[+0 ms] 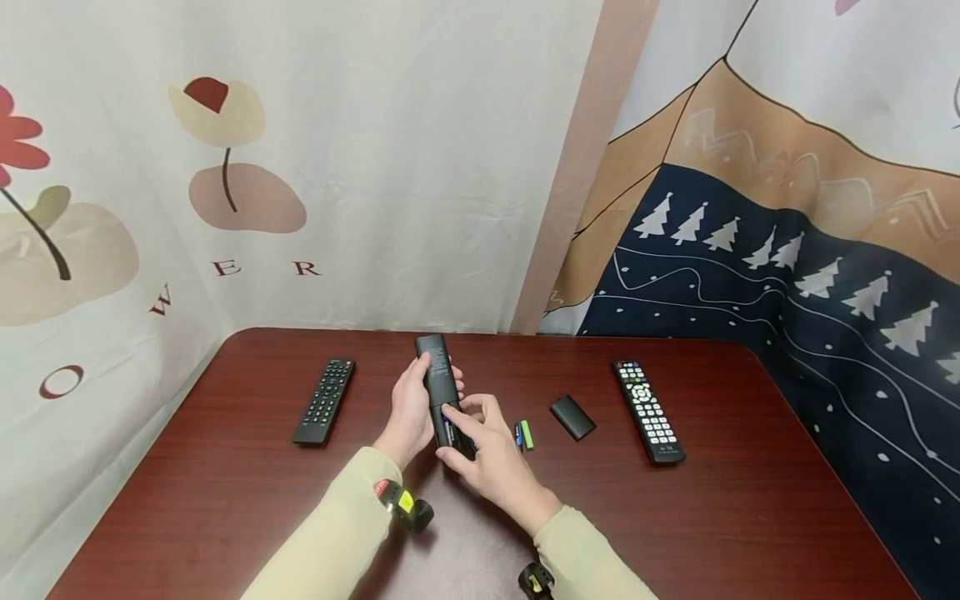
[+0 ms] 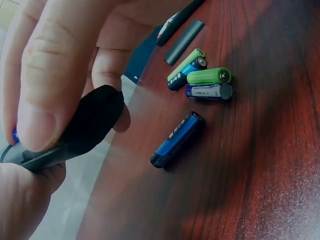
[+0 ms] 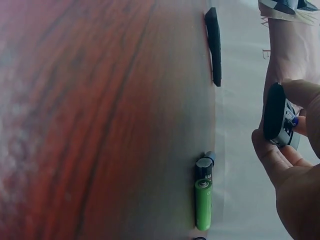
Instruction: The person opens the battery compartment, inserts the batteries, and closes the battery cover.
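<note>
My left hand [image 1: 408, 417] grips a black remote control [image 1: 437, 367] above the table, back side up. Its battery compartment is uncovered at the near end, and a blue battery [image 1: 449, 429] shows inside. My right hand [image 1: 491, 450] closes round that near end, thumb on one side and a fingertip pressing at the battery. In the right wrist view, the battery's blue end [image 3: 294, 120] sits under this fingertip. Large fingers hide much of the remote in the left wrist view.
Loose batteries, a green one [image 1: 527, 434] and blue ones [image 2: 177, 139] among them, lie right of the hands. Beyond them is a small black rectangular piece [image 1: 573, 417]. One remote [image 1: 324, 402] lies left, another with white buttons [image 1: 648, 412] right, on the dark red table [image 1: 750, 517].
</note>
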The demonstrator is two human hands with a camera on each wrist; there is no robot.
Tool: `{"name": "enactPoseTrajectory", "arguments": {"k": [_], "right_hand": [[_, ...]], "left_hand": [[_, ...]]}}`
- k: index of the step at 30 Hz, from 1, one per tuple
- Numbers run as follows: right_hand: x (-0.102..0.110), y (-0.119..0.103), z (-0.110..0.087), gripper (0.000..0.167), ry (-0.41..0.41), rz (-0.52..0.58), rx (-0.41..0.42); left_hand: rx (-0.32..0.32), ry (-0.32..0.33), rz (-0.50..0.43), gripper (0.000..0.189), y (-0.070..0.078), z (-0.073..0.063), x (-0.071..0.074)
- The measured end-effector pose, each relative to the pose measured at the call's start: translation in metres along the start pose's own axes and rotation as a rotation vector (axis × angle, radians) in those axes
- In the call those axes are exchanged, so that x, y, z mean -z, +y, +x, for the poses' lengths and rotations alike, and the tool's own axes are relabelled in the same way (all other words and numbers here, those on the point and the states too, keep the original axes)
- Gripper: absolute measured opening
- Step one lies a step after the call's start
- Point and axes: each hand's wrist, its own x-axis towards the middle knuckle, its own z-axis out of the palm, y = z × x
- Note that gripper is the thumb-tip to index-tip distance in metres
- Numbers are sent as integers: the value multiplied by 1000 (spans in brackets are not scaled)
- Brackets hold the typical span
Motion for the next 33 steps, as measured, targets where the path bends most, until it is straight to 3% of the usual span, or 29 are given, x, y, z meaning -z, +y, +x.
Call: {"name": "enactPoseTrajectory", "arguments": {"k": [19,26,33], "right_hand": [[-1,0,1,51,-15,-16,16],[3,4,1,50,-24,-13,30],[6,8,1,46,-18,-9,40]], "left_hand": [[8,1,-37,45,-2,2,4],[-15,-10,2,43,-2,1,3],[0,-7,12,40,-3,1,4]]}}
